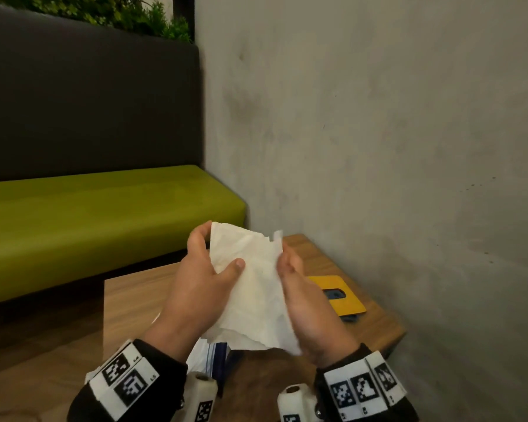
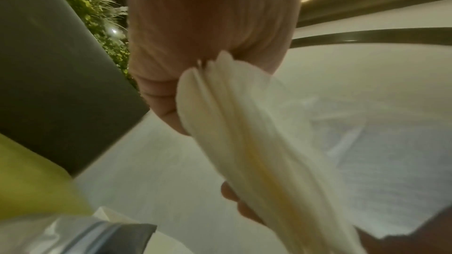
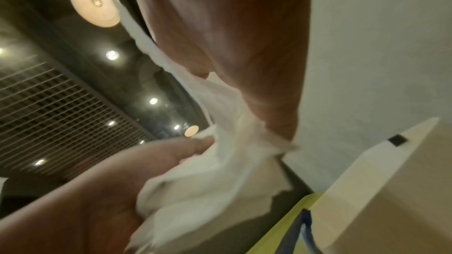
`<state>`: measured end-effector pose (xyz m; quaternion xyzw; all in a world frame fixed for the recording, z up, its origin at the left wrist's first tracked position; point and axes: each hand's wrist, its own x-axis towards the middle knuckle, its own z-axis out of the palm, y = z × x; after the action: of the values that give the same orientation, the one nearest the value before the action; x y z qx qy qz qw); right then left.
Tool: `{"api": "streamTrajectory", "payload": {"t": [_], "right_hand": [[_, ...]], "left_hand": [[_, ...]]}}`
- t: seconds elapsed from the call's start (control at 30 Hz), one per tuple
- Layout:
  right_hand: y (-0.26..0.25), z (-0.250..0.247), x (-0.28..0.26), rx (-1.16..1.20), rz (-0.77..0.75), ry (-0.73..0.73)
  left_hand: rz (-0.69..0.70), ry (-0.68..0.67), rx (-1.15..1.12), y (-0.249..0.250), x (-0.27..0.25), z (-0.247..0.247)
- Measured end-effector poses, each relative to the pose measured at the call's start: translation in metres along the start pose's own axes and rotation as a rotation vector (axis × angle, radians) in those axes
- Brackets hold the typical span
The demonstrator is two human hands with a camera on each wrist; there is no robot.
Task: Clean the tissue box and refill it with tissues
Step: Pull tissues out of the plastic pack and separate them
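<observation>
A stack of white tissues (image 1: 253,287) is held up in front of me above the wooden table (image 1: 128,303). My left hand (image 1: 218,254) grips its left edge, thumb on the near face and fingers curled behind. My right hand (image 1: 288,269) grips the right edge. The left wrist view shows the layered tissues (image 2: 257,152) edge-on under my fingers (image 2: 208,26). They hang crumpled (image 3: 220,165) below my palm in the right wrist view. The yellow tissue box (image 1: 340,295), with a dark slot, lies flat on the table by the wall, right of my hands; its yellow edge (image 3: 281,229) shows in the right wrist view.
A clear plastic tissue wrapper (image 1: 208,357) with blue print lies on the table under my wrists, also seen as the wrapper (image 2: 73,235) in the left wrist view. A green bench (image 1: 89,214) with a dark backrest stands beyond the table. A grey wall (image 1: 378,132) bounds the right side.
</observation>
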<state>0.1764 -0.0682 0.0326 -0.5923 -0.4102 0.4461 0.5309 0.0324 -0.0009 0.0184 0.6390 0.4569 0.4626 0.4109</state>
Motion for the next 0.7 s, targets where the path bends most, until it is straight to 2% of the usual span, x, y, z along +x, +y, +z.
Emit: {"api": "streamTrajectory", "payload": {"t": [0.07, 0.2, 0.27, 0.33, 0.43, 0.5, 0.6, 0.7], "right_hand": [[0.004, 0.017, -0.001, -0.079, -0.020, 0.059], [0.009, 0.030, 0.009, -0.142, 0.005, 0.143], [0.011, 0.031, 0.010, -0.253, -0.012, 0.187], [0.014, 0.031, 0.007, -0.405, -0.015, 0.169], [0.017, 0.025, 0.000, -0.593, -0.130, 0.194], [0.013, 0.019, -0.004, -0.728, -0.247, 0.143], [0.007, 0.013, -0.004, -0.826, -0.257, 0.035], [0.005, 0.009, -0.002, -0.793, -0.241, 0.009]], "left_hand": [[0.033, 0.001, 0.026, 0.002, -0.004, 0.005], [0.070, -0.079, 0.022, 0.006, -0.015, 0.017], [0.081, -0.088, 0.010, 0.006, -0.019, 0.021], [0.055, -0.067, -0.057, 0.003, -0.018, 0.023], [-0.020, -0.052, -0.211, 0.003, -0.016, 0.017], [-0.072, -0.075, -0.304, 0.006, -0.014, 0.012], [-0.227, -0.104, -0.457, 0.017, -0.017, 0.010], [-0.392, -0.280, -0.802, 0.021, -0.017, 0.010]]}}
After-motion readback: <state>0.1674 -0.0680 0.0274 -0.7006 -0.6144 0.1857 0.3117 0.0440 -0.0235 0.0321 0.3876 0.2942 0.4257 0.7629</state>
